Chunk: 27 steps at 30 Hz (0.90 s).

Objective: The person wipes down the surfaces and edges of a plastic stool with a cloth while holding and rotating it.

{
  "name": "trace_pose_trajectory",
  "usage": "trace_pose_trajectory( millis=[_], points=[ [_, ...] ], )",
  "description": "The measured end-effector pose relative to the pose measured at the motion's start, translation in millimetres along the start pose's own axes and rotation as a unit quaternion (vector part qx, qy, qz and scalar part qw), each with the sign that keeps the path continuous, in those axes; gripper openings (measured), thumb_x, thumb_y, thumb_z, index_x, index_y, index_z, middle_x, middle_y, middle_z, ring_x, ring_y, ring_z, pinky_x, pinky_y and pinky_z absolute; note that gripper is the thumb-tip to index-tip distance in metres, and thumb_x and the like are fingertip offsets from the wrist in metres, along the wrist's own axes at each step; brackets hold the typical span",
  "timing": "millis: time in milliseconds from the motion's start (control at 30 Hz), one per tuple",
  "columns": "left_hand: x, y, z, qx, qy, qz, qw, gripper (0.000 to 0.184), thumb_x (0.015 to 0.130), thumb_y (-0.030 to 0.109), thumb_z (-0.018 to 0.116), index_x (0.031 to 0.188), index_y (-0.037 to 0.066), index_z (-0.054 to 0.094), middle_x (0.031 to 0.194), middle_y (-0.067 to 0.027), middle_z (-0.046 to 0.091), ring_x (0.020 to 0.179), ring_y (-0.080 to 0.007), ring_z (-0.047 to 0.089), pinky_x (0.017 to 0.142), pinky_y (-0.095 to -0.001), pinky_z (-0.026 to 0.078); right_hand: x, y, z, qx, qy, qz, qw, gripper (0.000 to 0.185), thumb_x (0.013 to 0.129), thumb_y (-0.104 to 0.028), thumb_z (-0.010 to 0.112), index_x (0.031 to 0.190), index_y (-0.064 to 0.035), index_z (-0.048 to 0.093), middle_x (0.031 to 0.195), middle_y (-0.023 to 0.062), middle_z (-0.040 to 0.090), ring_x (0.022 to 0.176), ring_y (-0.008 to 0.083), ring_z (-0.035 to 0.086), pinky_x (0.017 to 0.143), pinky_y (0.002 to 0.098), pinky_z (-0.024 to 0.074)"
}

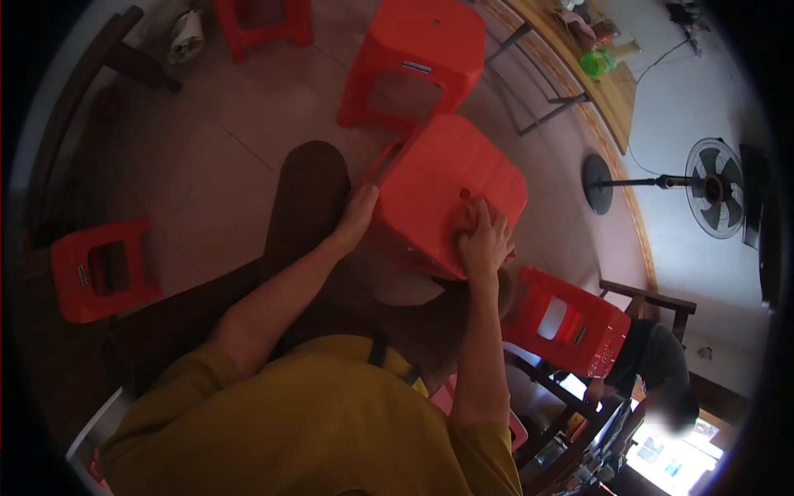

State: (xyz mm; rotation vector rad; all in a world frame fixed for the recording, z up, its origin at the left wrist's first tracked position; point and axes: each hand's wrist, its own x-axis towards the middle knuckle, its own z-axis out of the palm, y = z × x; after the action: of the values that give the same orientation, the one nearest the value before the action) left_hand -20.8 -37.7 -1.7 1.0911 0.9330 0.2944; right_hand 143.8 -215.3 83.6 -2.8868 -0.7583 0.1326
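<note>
A red plastic stool [438, 186] stands tilted in front of my knees, its square seat with a small round hole turned up toward me. My left hand [357, 217] grips the stool's near left edge, some fingers hidden by the side. On the seat, close to the hole, my right hand [488, 241] presses with bent, closed fingers. Something reddish seems to be under those fingers, but I cannot make out what it is. Just beyond stands another red stool [426, 41].
More red stools stand at the left [107, 269], the top [263, 25] and the right [571, 326]. Another person [662, 364] bends beside the right one. A standing fan [713, 186] and a wooden table [616, 99] with a green container [597, 64] are along the wall.
</note>
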Motion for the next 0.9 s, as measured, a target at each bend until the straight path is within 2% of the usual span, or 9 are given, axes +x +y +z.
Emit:
trace_pose_trajectory(
  millis=[300, 367, 400, 467, 600, 667, 733, 800, 900],
  points=[
    [-19.8, -7.2, -0.8, 0.078, 0.046, 0.110, 0.990, 0.056, 0.101, 0.043, 0.044, 0.133, -0.002, 0.050, 0.132, -0.0242, 0.055, 0.126, -0.0367, 0.050, 0.105, -0.0399, 0.037, -29.8, -19.5, 1.7, -0.008, -0.010, -0.076, 0.997, 0.065, 0.068, -0.016, 0.065, 0.132, -0.0202, 0.055, 0.125, 0.0197, 0.051, 0.113, 0.0426, 0.052, 0.095, 0.0562, 0.0404],
    [-22.3, -15.3, 3.8, 0.175, 0.044, 0.272, 0.945, 0.056, 0.101, 0.043, 0.046, 0.131, -0.004, 0.049, 0.128, -0.0248, 0.056, 0.124, -0.0378, 0.051, 0.104, -0.0404, 0.038, -53.8, -39.0, 1.1, -0.069, -0.009, -0.083, 0.994, 0.060, 0.068, -0.016, 0.066, 0.128, -0.0182, 0.056, 0.118, 0.0198, 0.054, 0.107, 0.0423, 0.055, 0.091, 0.0551, 0.0422],
    [-20.7, -17.9, 5.3, 0.181, 0.027, 0.280, 0.943, 0.056, 0.101, 0.043, 0.046, 0.131, -0.004, 0.049, 0.128, -0.0248, 0.056, 0.124, -0.0378, 0.051, 0.104, -0.0404, 0.038, -52.2, -41.4, 10.1, -0.051, 0.037, -0.116, 0.991, 0.057, 0.068, -0.016, 0.067, 0.125, -0.0179, 0.057, 0.113, 0.0181, 0.055, 0.101, 0.0411, 0.056, 0.085, 0.0551, 0.0432],
    [-12.2, -21.0, 4.4, 0.164, 0.028, 0.204, 0.965, 0.063, 0.103, 0.045, 0.040, 0.141, -0.006, 0.040, 0.143, -0.0182, 0.045, 0.135, -0.0307, 0.040, 0.113, -0.0363, 0.029, -51.0, -54.3, 8.3, -0.030, 0.026, -0.132, 0.990, 0.057, 0.068, -0.016, 0.067, 0.124, -0.0175, 0.057, 0.112, 0.0168, 0.056, 0.099, 0.0403, 0.057, 0.083, 0.0550, 0.0432],
    [5.2, -22.4, -13.8, 0.075, -0.038, 0.124, 0.989, 0.057, 0.105, 0.043, 0.036, 0.138, -0.002, 0.046, 0.136, -0.0147, 0.052, 0.128, -0.0253, 0.046, 0.110, -0.0365, 0.032, -81.1, -77.5, 7.9, 0.035, 0.017, -0.254, 0.966, 0.057, 0.066, -0.015, 0.067, 0.123, -0.0166, 0.059, 0.110, 0.0137, 0.057, 0.093, 0.0387, 0.057, 0.078, 0.0548, 0.0430],
    [24.4, -41.6, -23.3, -0.011, -0.076, 0.106, 0.991, 0.052, 0.106, 0.042, 0.034, 0.133, 0.001, 0.053, 0.129, -0.0098, 0.057, 0.123, -0.0183, 0.049, 0.104, -0.0360, 0.037, -94.3, -75.7, 14.3, 0.067, 0.012, -0.242, 0.968, 0.061, 0.065, -0.013, 0.068, 0.125, -0.0186, 0.059, 0.112, 0.0129, 0.058, 0.096, 0.0387, 0.057, 0.080, 0.0532, 0.0438],
    [21.6, -37.3, -20.5, -0.006, -0.061, 0.089, 0.994, 0.053, 0.105, 0.044, 0.035, 0.132, 0.003, 0.054, 0.128, -0.0088, 0.058, 0.122, -0.0176, 0.049, 0.101, -0.0368, 0.038, -103.5, -72.8, 14.6, 0.096, 0.003, -0.231, 0.968, 0.065, 0.063, -0.012, 0.068, 0.127, -0.0206, 0.060, 0.113, 0.0122, 0.058, 0.099, 0.0387, 0.057, 0.082, 0.0517, 0.0446],
    [12.5, -23.7, -18.9, 0.001, -0.042, 0.072, 0.997, 0.054, 0.104, 0.047, 0.035, 0.131, 0.004, 0.056, 0.127, -0.0078, 0.059, 0.121, -0.0168, 0.050, 0.098, -0.0376, 0.039, -109.0, -73.8, 13.4, 0.255, -0.068, -0.261, 0.929, 0.065, 0.062, -0.009, 0.068, 0.126, -0.0186, 0.060, 0.115, 0.0122, 0.058, 0.102, 0.0377, 0.057, 0.085, 0.0504, 0.0449],
    [-2.5, 1.7, -15.7, -0.010, -0.034, 0.013, 0.999, 0.060, 0.101, 0.053, 0.037, 0.132, 0.005, 0.056, 0.128, -0.0059, 0.059, 0.122, -0.0183, 0.050, 0.100, -0.0392, 0.037, -104.1, -86.1, -18.0, 0.202, -0.049, -0.267, 0.941, 0.066, 0.063, -0.008, 0.068, 0.127, -0.0167, 0.061, 0.119, 0.0124, 0.058, 0.107, 0.0369, 0.057, 0.089, 0.0489, 0.0449]
  ],
)
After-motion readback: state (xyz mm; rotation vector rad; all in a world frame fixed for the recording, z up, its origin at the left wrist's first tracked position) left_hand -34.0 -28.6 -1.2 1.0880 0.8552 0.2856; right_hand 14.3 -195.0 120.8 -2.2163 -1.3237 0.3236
